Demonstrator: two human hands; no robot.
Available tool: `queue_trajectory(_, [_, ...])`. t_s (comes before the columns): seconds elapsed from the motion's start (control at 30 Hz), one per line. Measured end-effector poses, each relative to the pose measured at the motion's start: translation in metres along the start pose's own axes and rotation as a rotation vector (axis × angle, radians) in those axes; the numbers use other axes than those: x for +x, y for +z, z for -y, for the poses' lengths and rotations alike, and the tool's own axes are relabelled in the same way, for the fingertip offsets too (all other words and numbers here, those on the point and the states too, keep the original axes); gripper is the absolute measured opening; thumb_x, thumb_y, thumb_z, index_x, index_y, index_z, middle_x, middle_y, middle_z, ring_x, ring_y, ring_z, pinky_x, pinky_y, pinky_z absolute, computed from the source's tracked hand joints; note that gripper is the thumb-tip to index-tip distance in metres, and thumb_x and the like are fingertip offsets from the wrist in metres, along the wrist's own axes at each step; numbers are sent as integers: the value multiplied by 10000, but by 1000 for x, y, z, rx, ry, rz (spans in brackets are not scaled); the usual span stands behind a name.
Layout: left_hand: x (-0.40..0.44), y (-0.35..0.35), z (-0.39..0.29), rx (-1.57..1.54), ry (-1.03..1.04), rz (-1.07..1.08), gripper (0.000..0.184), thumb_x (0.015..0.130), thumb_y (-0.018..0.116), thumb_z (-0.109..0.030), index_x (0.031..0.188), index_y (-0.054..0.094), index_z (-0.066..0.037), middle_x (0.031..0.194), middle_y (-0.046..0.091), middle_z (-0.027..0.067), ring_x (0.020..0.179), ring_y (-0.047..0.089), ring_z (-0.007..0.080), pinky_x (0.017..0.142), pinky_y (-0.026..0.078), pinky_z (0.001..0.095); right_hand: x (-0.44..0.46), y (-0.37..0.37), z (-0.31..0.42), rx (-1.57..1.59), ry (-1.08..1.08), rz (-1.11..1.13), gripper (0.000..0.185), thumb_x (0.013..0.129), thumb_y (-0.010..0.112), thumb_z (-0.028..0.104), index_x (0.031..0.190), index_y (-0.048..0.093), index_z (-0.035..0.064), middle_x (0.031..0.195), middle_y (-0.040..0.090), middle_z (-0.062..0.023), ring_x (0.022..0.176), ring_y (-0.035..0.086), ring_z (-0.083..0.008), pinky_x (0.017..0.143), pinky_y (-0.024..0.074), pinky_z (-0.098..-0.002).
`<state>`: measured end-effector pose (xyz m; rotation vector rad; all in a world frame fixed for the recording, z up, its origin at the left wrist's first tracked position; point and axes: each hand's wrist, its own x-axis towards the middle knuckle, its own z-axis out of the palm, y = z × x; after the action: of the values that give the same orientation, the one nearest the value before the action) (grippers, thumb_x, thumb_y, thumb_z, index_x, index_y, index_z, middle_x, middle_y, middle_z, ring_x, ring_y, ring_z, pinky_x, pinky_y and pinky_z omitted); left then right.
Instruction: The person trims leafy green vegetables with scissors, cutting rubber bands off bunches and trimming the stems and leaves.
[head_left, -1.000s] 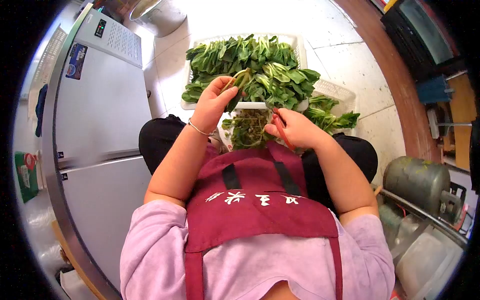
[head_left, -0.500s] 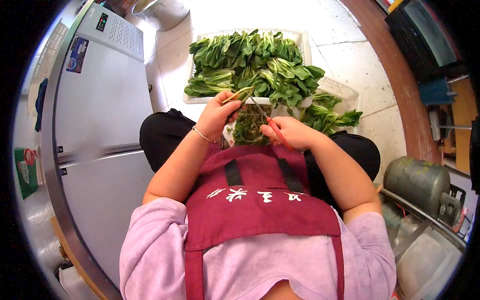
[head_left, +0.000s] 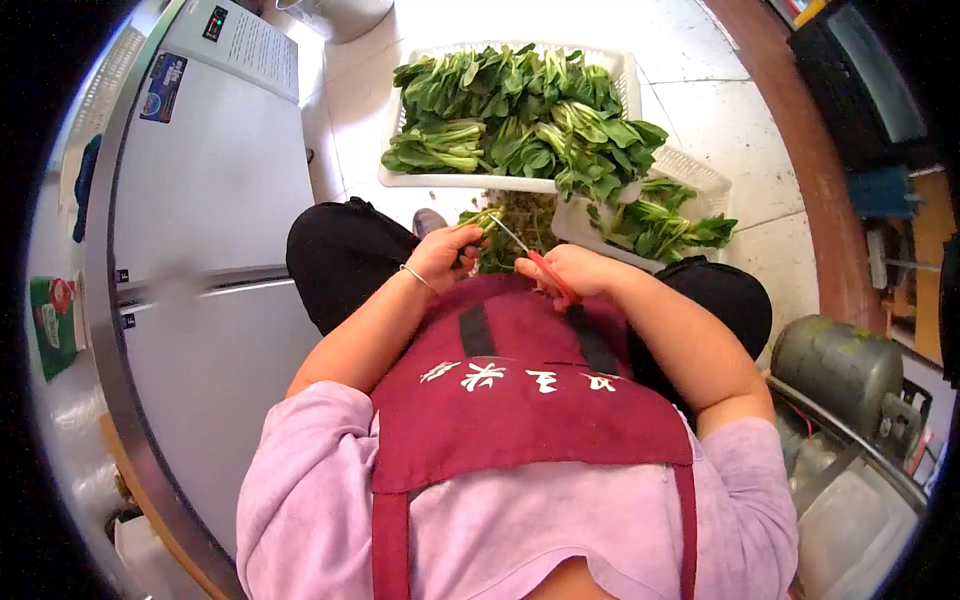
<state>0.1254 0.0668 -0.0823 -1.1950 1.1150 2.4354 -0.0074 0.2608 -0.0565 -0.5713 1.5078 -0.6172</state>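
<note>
My left hand (head_left: pixel 446 256) is closed around a leafy green stalk (head_left: pixel 483 219), its cut-looking end pointing up and right. Red-handled scissors (head_left: pixel 555 278) are in my right hand (head_left: pixel 578 268), and their blades reach left to the stalk. Whether the blades are apart I cannot tell. Below and beyond both hands lies a heap of trimmings (head_left: pixel 527 216) on the floor. Bunches of leafy greens (head_left: pixel 510 92) fill a large white basket (head_left: pixel 465 183) in front of me. More greens (head_left: pixel 668 222) lie in a smaller white basket (head_left: pixel 708 178) to the right.
A grey two-door cabinet (head_left: pixel 215 190) with a lit display stands close on my left. To the right are a gas cylinder (head_left: pixel 835 360) and a metal rail (head_left: pixel 850 435). A metal pot (head_left: pixel 345 15) sits on the tiled floor (head_left: pixel 700 110) at the back.
My left hand has come lower and nearer my body with the stalk; the scissor blades still point at it. The view has shifted slightly, and a shoe now shows beside my left hand.
</note>
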Motion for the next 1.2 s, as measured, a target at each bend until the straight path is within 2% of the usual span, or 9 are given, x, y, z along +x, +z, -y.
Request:
queue_trajectory(0.17, [6, -17, 14, -71, -112, -57, 110, 866, 556, -114, 951, 561, -44, 820, 589, 32, 572, 434, 37, 452, 343, 137, 9, 9, -7, 37, 82, 17, 597, 838, 511, 580, 639, 565, 20, 588, 550, -48, 498, 542, -139, 476, 430, -284])
queue_trajectory(0.27, [7, -18, 15, -50, -110, -90, 93, 868, 553, -111, 927, 562, -40, 810, 593, 37, 570, 442, 42, 443, 349, 144, 13, 4, -9, -185, 61, 10, 608, 839, 514, 568, 609, 576, 9, 557, 554, -91, 499, 553, -192, 509, 440, -334])
queue_trajectory(0.33, [6, -18, 11, -28, -76, -105, 90, 868, 553, -113, 914, 562, -35, 803, 593, 37, 570, 446, 44, 437, 350, 148, 8, 1, -3, -514, -23, -200, 663, 781, 509, 635, 700, 632, -11, 749, 636, -200, 736, 632, -333, 650, 472, -409])
queue_trajectory(0.6, [11, -26, 6, 447, -21, -27, 110, 858, 590, -181, 857, 595, -71, 618, 498, -28, 494, 425, 68, 421, 317, 215, -1, -18, 0, -653, 24, -214, 594, 787, 494, 618, 835, 655, 48, 847, 636, -212, 826, 602, -387, 730, 464, -443])
queue_trajectory(0.8, [-7, 6, -3, 820, 178, -5, 205, 862, 606, -219, 968, 620, -45, 676, 529, -48, 558, 432, 43, 494, 351, 209, 6, -17, 6, -265, -133, -448, 494, 770, 604, 517, 850, 635, 31, 789, 637, -176, 747, 615, -334, 692, 470, -396])
queue_trajectory(0.87, [-11, 13, -3, 874, 213, 12, 231, 866, 603, -223, 1002, 617, -37, 707, 552, -42, 584, 447, 42, 518, 368, 209, 18, -14, -7, -36, -351, -528, 344, 797, 660, 324, 881, 608, -6, 711, 610, -97, 645, 581, -173, 612, 461, -319])
queue_trajectory(1.03, [-14, 22, -4, 942, 240, 70, 294, 878, 589, -223, 1078, 598, -9, 785, 597, -24, 655, 490, 42, 576, 406, 206, 26, -12, -12, 272, -395, -380, 312, 797, 661, 247, 963, 585, -7, 749, 611, -51, 661, 568, -117, 582, 452, -259])
queue_trajectory(1.13, [-12, 21, -2, 834, 307, 83, 263, 875, 589, -237, 1034, 620, -29, 664, 528, -30, 588, 461, 56, 524, 378, 216, 19, -14, -4, 249, -437, -356, 261, 803, 647, 228, 929, 573, 12, 723, 590, -36, 637, 550, -104, 549, 431, -235])
queue_trajectory(1.2, [-19, 25, -9, 712, 173, 115, 264, 887, 573, -241, 1026, 624, -23, 661, 515, -36, 572, 432, 51, 512, 355, 208, 9, -15, 3, 408, -380, -211, 207, 805, 628, 211, 880, 558, 32, 691, 567, -28, 599, 525, -97, 513, 399, -216])
